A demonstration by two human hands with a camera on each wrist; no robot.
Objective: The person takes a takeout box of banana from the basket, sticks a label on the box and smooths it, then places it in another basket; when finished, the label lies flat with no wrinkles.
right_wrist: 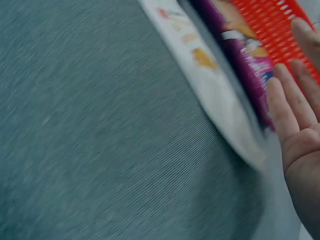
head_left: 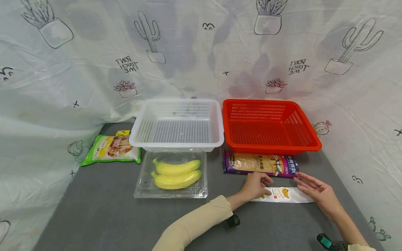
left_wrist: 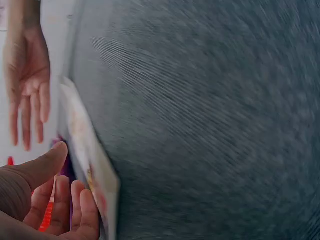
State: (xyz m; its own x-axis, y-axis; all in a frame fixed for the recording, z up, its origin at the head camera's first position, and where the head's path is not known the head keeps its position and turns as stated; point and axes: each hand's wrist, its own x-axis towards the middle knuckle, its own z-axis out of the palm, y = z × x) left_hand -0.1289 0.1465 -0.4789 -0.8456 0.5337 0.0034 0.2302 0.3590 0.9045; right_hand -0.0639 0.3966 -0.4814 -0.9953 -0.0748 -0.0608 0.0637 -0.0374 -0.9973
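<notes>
A long, flat white packet (head_left: 292, 195) with banana pictures lies along the dark table on the right. My left hand (head_left: 255, 186) is over its left end, fingers loosely bent; in the left wrist view the thumb (left_wrist: 47, 162) stays apart from the fingers, which overlap the packet's near end. At the packet's right end is my right hand (head_left: 321, 197), fingers extended and palm turned inward, holding nothing. Just behind the white packet, a purple pasta packet (head_left: 251, 164) lies in front of the red basket (head_left: 270, 136).
Beside the red basket stands a white basket (head_left: 179, 145). In front of it, a clear plastic box (head_left: 141, 190) has two yellow bananas (head_left: 177, 179) on or in it. A green food bag (head_left: 117, 150) lies at the left, with a small yellow item (head_left: 122, 132) behind. Patterned sheeting (head_left: 201, 52) surrounds the table.
</notes>
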